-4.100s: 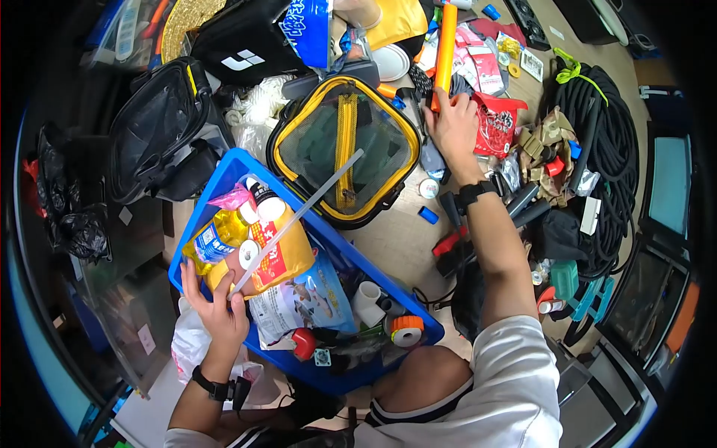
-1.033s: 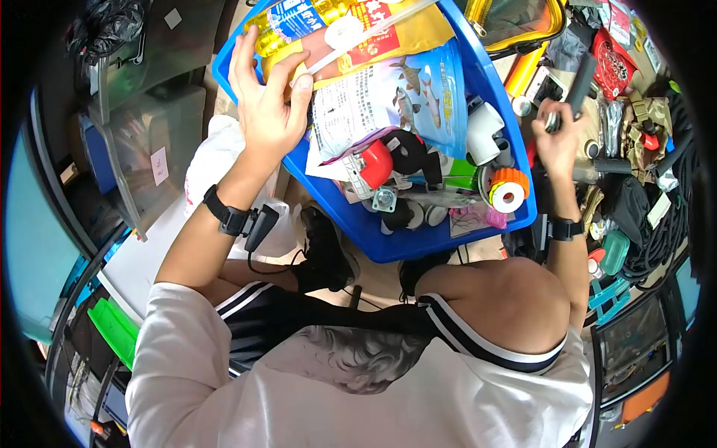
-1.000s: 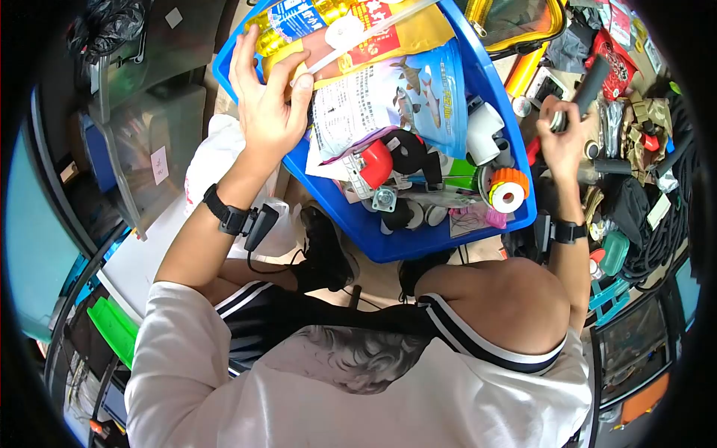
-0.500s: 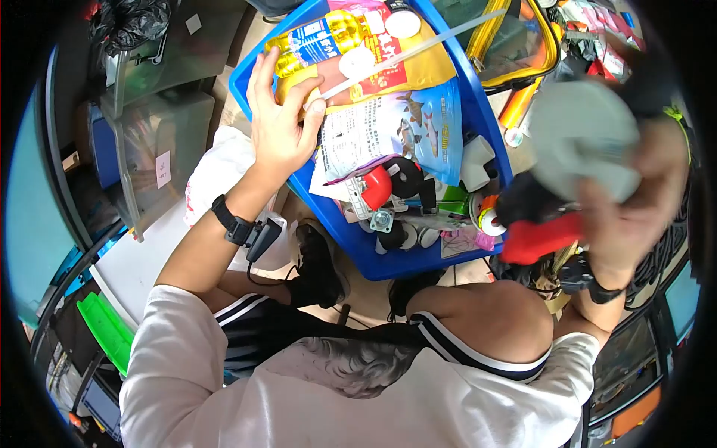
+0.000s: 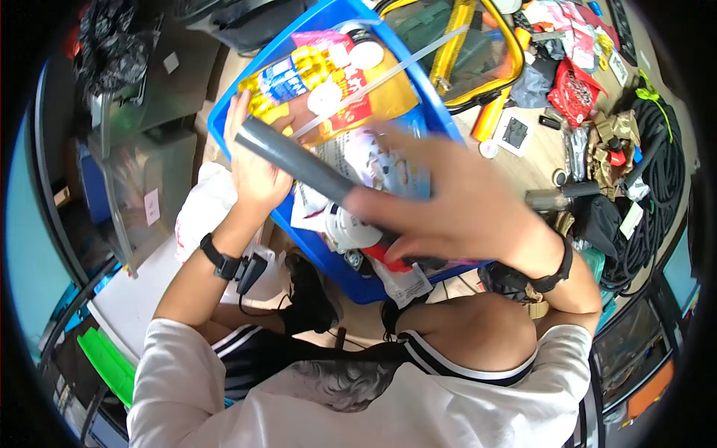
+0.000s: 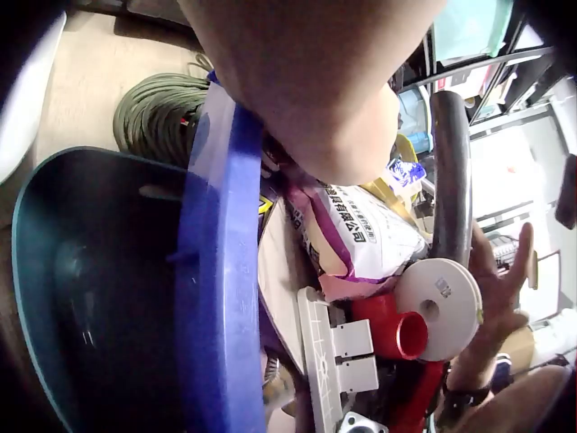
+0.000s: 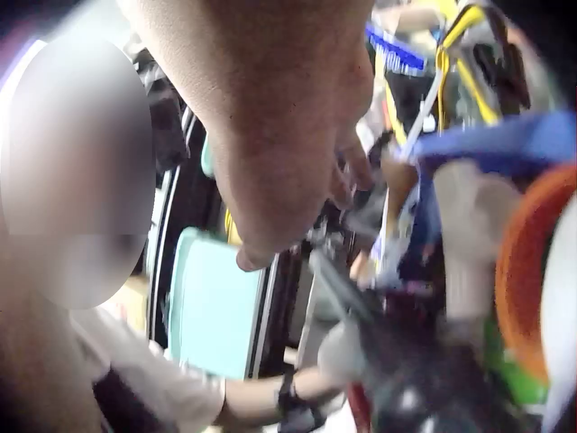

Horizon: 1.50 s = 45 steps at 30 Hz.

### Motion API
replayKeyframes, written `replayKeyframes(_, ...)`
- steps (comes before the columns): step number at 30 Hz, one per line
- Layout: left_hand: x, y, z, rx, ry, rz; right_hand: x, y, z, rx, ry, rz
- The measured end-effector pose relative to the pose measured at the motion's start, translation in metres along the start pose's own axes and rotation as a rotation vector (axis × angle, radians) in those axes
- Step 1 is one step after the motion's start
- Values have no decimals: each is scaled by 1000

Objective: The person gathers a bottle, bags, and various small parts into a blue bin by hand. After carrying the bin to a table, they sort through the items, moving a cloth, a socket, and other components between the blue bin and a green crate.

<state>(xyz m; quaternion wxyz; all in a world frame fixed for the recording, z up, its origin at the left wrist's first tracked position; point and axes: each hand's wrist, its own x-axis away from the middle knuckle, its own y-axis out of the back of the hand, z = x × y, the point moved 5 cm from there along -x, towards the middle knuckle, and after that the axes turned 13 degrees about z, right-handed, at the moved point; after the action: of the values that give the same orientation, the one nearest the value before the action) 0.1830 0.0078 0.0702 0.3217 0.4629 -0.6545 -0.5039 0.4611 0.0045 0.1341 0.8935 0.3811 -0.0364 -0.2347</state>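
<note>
My left hand [image 5: 258,179] rests at the left rim of the blue bin [image 5: 314,257]. Its relaxed fingers lie by an oil-yellow bottle [image 5: 287,82] and a gold packet [image 5: 396,93]. Over the bin my right hand [image 5: 478,201] is blurred, its fingers spread. A dark grey tube [image 5: 299,164] slants beside its thumb. In the left wrist view a white spool-like disc [image 6: 442,307] is at the foot of the tube, with a red elbow fitting [image 6: 397,329] next to it. A white and blue fish-print bag [image 5: 385,160] lies partly hidden beneath the right hand.
A yellow-edged mesh case [image 5: 515,67] stands beyond the bin. To the right lie a red pouch [image 5: 575,93], a black coiled rope [image 5: 661,164] and an orange tube [image 5: 489,119]. A white plastic bag [image 5: 205,201] sits at the bin's left.
From the floor at the right, my right hand has brought the grey tube with disc and red parts across over the bin, its fingers now spread. My left hand stays at the rim.
</note>
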Motion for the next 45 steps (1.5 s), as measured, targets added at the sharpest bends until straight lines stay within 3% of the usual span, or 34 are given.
replayKeyframes(1, 0, -1, 0, 18, 5, -2, 19, 15, -21, 85, -107, -189)
replayKeyframes(2, 1, -4, 4, -14, 4, 5, 39, 36, -40, -64, -276, -377)
replayKeyframes(3, 3, -10, 7, 255, 29, -33, 64, 46, -73, 176, -365, -523)
replayKeyframes(5, 2, -1, -1, 44, -29, -6, 106, 25, -146, 327, -706, -472)
replayKeyframes(7, 1, -3, 3, 122, 8, -72, 140, -26, -199, 287, -902, -343)
replayKeyframes(9, -1, 0, -1, 41, 5, -45, 144, -65, -203, 296, -1120, -256)
replayKeyframes(11, -1, -3, 0, 59, -7, -42, 152, -87, -209, 279, -1095, -295)
replayKeyframes(13, 1, -2, -1, 95, -3, -63, 161, -103, -218, 271, -1256, -322)
replayKeyframes(15, 2, -4, 1, 120, -4, -53, 150, -100, -220, 324, -1269, -353)
replayKeyframes(20, 1, -3, 0, 37, -25, -55, 136, -91, -234, 273, -1404, -251)
replayKeyframes(21, 1, -7, 4, 195, 36, -84, 139, -91, -239, 321, -1398, -258)
replayKeyframes(23, 3, -9, 9, 223, 36, -111, 144, -89, -233, 354, -1372, -240)
replayKeyframes(24, 2, -3, 5, 81, 2, -80, 144, -84, -226, 382, -1377, -235)
replayKeyframes(27, 2, 0, 1, 44, 23, -45, 162, -76, -223, 363, -1359, -221)
replayKeyframes(29, 1, 0, -2, 11, 4, -19, 172, -72, -222, 404, -1250, -295)
replayKeyframes(33, -2, 4, -6, -23, -14, -22, 187, -58, -205, 139, -1162, -400)
replayKeyframes(36, 2, 3, 0, 21, -39, -79, 196, -34, -180, -331, -1102, -690)
replayKeyframes(37, 4, 2, 2, -3, -71, -70, 198, -23, -170, -215, -1067, -706)
replayKeyframes(38, 5, 1, 4, 22, -68, -80, 205, -15, -167, -239, -926, -744)
replayKeyframes(39, 5, 0, 5, 47, -68, -90, 195, 0, -144, -408, -904, -766)
replayKeyframes(40, 5, 0, 7, 47, -66, -92, 182, 14, -126, -462, -695, -827)
replayKeyframes(42, 7, 1, 8, 119, -66, -96, 141, 44, -84, -786, -275, -708)
replayKeyframes(43, 7, 1, 9, 115, -64, -102, 112, 58, -57, -875, -121, -734)
replayKeyframes(45, 8, 1, 10, 177, -62, -88, 73, 64, -28, -1134, 60, -674)
